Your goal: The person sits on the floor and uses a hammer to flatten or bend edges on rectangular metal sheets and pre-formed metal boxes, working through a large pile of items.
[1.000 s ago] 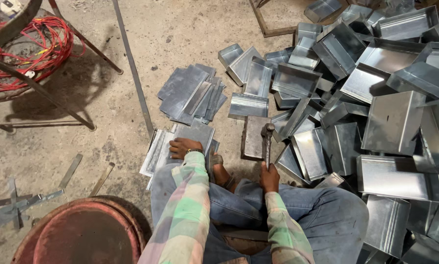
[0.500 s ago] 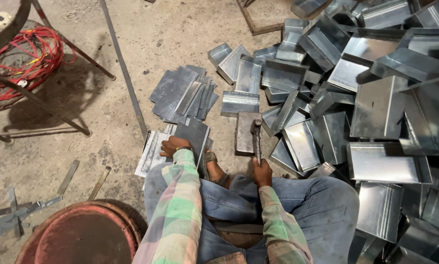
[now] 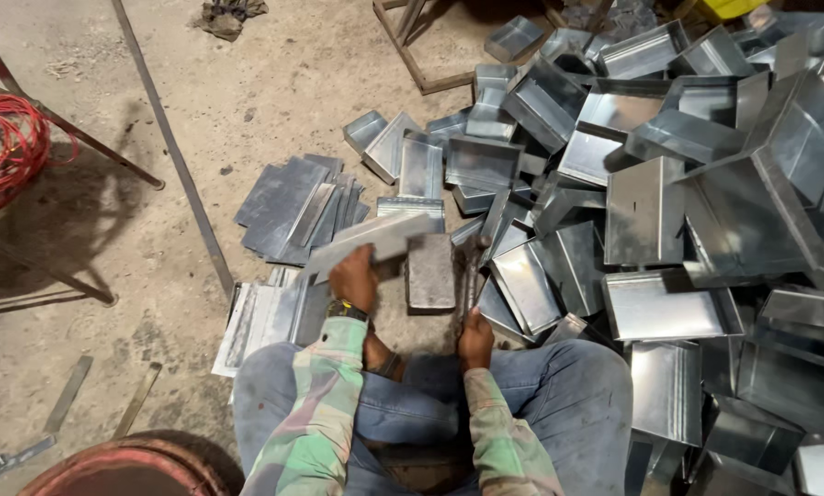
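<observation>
I saw no package, label, sign or screen anywhere around me.

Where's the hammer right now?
Head view, centre: the hammer stands in the right hand, beside the dark metal block.

Sheet-metal workshop: heaped folded trays (image 3: 669, 308)
</observation>
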